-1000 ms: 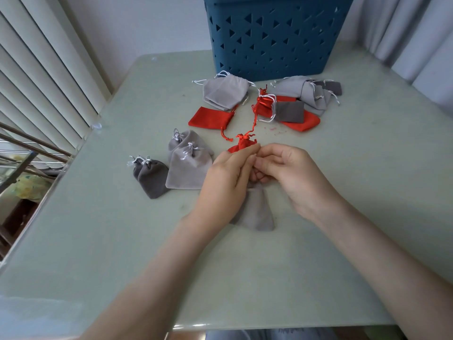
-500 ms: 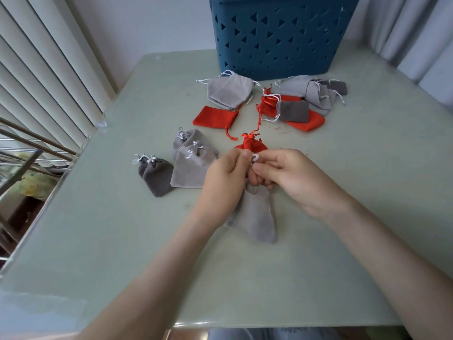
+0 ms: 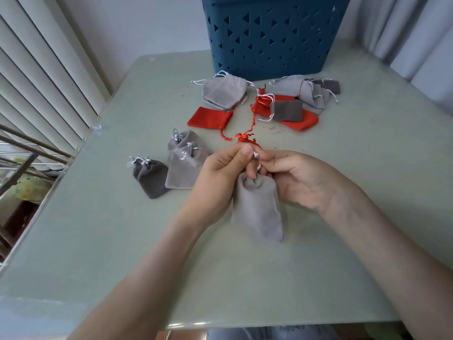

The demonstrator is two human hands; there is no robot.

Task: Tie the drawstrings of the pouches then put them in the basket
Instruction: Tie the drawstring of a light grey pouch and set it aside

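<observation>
1. The light grey pouch [image 3: 257, 207] is well out in front of the basket [image 3: 269, 38], on the person's side. Its neck is up between both hands and its bottom is down at the table [image 3: 110, 241].
2. The left hand [image 3: 220, 177] has thumb and forefinger pinched on the white drawstring [image 3: 255, 155] right at the neck. The right hand [image 3: 301, 180] has its fingers curled in, pinching the same cord from the other side.
3. Handling guess: soft velvety fabric, floppy, looks empty, so it probably weighs almost nothing and won't break. The cord is thin and probably slips, so I'd grab it close to the cinched neck, not by the body.
4. Front-left of the basket, farther out, sit the dark grey pouches [image 3: 152, 177] and two light grey pouches [image 3: 186, 168], necks knotted. A small red pouch [image 3: 245, 141] lies straight out in front.
5. Just in front of the basket is a loose heap of pouches [image 3: 294, 104], grey and red.
6. The table is pale green, smooth and a bit glossy, so fabric should slide easily. Blinds [image 3: 41, 69] are off to the basket's left and a curtain [image 3: 404, 33] to its right.
</observation>
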